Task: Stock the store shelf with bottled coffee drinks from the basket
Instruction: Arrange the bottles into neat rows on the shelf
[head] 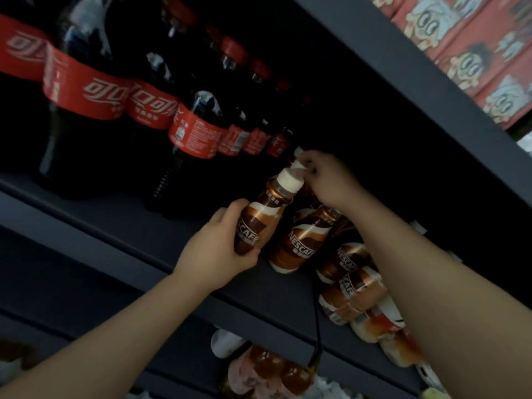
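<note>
While my left hand (214, 250) wraps round the lower body of one coffee bottle (260, 217), I hold it tilted just above the front edge of the shelf (115, 223), its white cap leaning toward the back. My right hand (328, 180) reaches deeper in and pinches the white cap of a second bottle (298, 165), whose body is lost in the dark. Just beside the held bottle a third coffee bottle (302, 240) stands on the shelf, with more of them (349, 272) running along the front edge toward the right. Big cola bottles (86, 110) fill the shelf's left side
</note>
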Demonstrator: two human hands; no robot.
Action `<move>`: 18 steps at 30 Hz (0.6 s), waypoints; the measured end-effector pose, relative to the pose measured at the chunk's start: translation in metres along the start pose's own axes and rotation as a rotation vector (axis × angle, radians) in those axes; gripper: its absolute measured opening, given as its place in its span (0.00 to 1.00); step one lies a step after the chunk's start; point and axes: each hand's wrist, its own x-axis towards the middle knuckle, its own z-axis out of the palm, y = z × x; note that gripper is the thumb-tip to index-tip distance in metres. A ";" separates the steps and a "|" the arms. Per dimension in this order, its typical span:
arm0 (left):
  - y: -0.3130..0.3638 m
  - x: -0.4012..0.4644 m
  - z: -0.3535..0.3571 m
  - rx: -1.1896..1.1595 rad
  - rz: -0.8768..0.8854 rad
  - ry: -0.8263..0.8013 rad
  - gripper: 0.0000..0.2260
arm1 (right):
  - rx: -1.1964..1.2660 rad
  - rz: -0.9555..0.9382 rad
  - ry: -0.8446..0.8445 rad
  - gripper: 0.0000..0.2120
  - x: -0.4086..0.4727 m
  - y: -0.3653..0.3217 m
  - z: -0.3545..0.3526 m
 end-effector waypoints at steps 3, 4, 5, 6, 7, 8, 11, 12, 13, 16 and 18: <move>0.000 0.000 -0.002 0.007 0.009 0.005 0.35 | 0.045 -0.051 0.005 0.18 0.002 -0.010 0.002; 0.000 -0.001 -0.003 0.011 0.010 0.002 0.35 | 0.057 -0.057 0.013 0.19 0.002 -0.013 0.003; 0.000 -0.002 -0.004 0.016 0.010 0.000 0.36 | 0.070 -0.059 0.017 0.20 0.001 -0.015 0.002; 0.000 -0.003 -0.005 0.017 0.009 0.002 0.36 | 0.083 -0.060 0.020 0.21 -0.002 -0.016 0.002; 0.001 -0.005 -0.005 0.014 0.007 0.005 0.36 | 0.102 -0.054 0.035 0.22 -0.007 -0.016 0.000; 0.002 -0.006 -0.006 0.010 0.007 0.008 0.36 | 0.131 -0.038 0.075 0.23 -0.013 -0.014 -0.003; 0.004 -0.008 -0.004 0.020 0.003 0.018 0.36 | 0.182 0.059 0.241 0.19 -0.035 0.007 -0.011; 0.005 -0.008 -0.002 0.019 0.001 0.026 0.36 | 0.155 0.092 0.248 0.19 -0.042 0.016 -0.011; 0.005 -0.007 -0.001 0.017 -0.001 0.035 0.36 | 0.133 0.122 0.222 0.19 -0.050 0.025 -0.010; 0.005 -0.001 0.002 -0.032 -0.040 0.026 0.37 | 0.220 0.162 0.127 0.20 -0.062 0.042 0.003; 0.005 0.004 0.003 -0.087 -0.085 -0.013 0.38 | 0.322 0.155 0.136 0.20 -0.063 0.047 0.010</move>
